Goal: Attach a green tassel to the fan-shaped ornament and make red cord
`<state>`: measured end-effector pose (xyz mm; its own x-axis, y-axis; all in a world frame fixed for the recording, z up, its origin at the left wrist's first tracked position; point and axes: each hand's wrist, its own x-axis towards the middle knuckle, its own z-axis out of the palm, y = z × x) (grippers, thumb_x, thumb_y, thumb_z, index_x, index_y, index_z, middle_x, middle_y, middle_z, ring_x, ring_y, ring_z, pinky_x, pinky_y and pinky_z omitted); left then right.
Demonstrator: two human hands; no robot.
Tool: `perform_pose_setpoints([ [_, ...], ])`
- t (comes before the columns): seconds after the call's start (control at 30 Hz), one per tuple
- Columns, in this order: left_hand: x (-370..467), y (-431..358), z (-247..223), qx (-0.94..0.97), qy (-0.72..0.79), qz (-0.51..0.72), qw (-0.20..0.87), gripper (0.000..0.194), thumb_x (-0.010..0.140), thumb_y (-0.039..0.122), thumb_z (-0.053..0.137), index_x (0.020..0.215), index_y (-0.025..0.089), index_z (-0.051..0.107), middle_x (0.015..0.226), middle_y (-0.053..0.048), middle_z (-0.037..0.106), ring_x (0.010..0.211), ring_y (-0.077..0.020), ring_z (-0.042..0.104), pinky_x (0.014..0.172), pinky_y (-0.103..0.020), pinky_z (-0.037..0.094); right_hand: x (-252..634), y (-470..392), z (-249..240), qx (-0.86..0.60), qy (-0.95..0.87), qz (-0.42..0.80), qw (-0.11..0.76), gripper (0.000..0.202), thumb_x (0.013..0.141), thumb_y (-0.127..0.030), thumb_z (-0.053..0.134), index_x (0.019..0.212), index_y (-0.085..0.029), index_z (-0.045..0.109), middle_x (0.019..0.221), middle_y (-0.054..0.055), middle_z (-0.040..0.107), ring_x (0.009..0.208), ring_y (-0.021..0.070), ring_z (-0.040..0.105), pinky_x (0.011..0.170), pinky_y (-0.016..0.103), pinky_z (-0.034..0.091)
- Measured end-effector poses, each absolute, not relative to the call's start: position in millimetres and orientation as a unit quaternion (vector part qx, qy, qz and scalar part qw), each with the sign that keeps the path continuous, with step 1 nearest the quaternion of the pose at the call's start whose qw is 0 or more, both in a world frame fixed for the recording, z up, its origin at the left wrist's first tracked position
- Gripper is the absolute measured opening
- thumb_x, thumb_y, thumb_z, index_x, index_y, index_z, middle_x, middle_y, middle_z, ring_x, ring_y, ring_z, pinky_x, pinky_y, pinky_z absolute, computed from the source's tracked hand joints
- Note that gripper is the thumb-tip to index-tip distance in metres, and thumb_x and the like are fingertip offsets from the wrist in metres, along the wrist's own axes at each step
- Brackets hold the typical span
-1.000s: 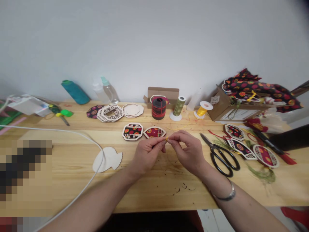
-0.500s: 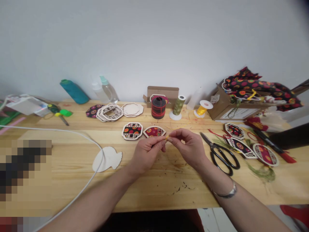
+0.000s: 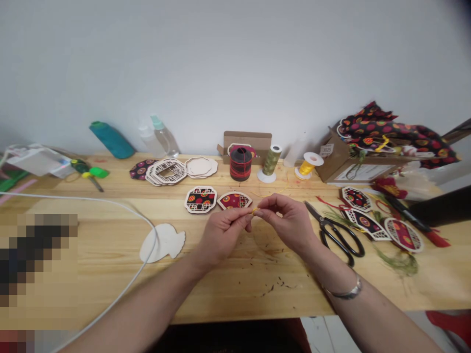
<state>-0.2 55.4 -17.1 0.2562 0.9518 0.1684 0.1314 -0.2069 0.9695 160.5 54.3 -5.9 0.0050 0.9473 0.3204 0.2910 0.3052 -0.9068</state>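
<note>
Since the earlier frames both hands have drifted slightly up and away from the table edge, their pinch unchanged. The long wooden table [image 3: 110, 274] runs along a plain pale wall, and clutter lines its far side: a cardboard box [image 3: 336, 162] heaped with patterned fabric at the right, black scissors [image 3: 336, 234] just right of the hands, a dark thread spool [image 3: 240, 164] at the back, and a white cable [image 3: 121, 208] curving across the left. Two fabric-backed wooden ornaments [image 3: 218, 200] lie side by side just beyond the knuckles. The left hand [image 3: 221, 235] is closed, thumb and forefinger pinching one end of a short bit of yellow cord [image 3: 254, 211]; the right hand [image 3: 290, 223] is closed too, pinching the other end, so the cord sits between the fingertips, held just above the table. The cord looks light, limp and probably slick (a satin sort, judging by the yellow spool [image 3: 308, 166] behind), so it is likely best held close to the working end with fingertip pads.
</note>
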Motion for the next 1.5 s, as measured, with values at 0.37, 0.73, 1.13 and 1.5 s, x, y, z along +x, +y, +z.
perform_pose_setpoints([
  [0.37, -2.6, 58.8, -26.3, 0.516, 0.446, 0.425, 0.595, 0.025, 0.079, 0.04, 0.062, 0.081, 0.016, 0.07, 0.06, 0.001, 0.056, 0.043, -0.0056, 0.029, 0.041, -0.022, 0.019, 154.7, 46.4, -12.7, -0.456, -0.713, 0.113, 0.52, 0.008, 0.081, -0.015, 0.06, 0.081, -0.019, 0.068, 0.075, 0.004, 0.067, 0.071, 0.0143, 0.061, 0.064, 0.029, 0.05],
  [0.73, -0.3, 57.7, -16.6, 0.56, 0.449, 0.431, 0.548, 0.021, 0.081, 0.033, 0.059, 0.078, 0.016, 0.07, 0.06, 0.001, 0.058, 0.045, -0.0064, 0.036, 0.042, -0.021, 0.029, 154.9, 45.7, -20.1, -0.456, -0.738, 0.04, 0.495, 0.016, 0.082, -0.015, 0.059, 0.091, -0.021, 0.071, 0.078, 0.005, 0.069, 0.072, 0.0167, 0.061, 0.064, 0.033, 0.049],
  [1.13, 0.7, 56.9, -17.4, 0.553, 0.445, 0.441, 0.549, 0.018, 0.08, 0.032, 0.061, 0.077, 0.016, 0.071, 0.059, 0.002, 0.058, 0.046, -0.0062, 0.038, 0.044, -0.02, 0.032, 150.7, 45.4, -17.3, -0.467, -0.705, 0.117, 0.521, 0.013, 0.081, -0.014, 0.06, 0.086, -0.019, 0.071, 0.078, 0.005, 0.069, 0.071, 0.0145, 0.063, 0.064, 0.028, 0.052],
  [1.5, -0.6, 56.9, -19.1, 0.557, 0.449, 0.433, 0.548, 0.021, 0.081, 0.032, 0.059, 0.082, 0.017, 0.073, 0.061, 0.002, 0.058, 0.047, -0.0061, 0.04, 0.047, -0.02, 0.035, 149.0, 45.5, -15.4, -0.45, -0.708, 0.094, 0.536, 0.013, 0.08, -0.011, 0.06, 0.083, -0.018, 0.07, 0.074, 0.005, 0.067, 0.069, 0.0138, 0.062, 0.063, 0.027, 0.052],
])
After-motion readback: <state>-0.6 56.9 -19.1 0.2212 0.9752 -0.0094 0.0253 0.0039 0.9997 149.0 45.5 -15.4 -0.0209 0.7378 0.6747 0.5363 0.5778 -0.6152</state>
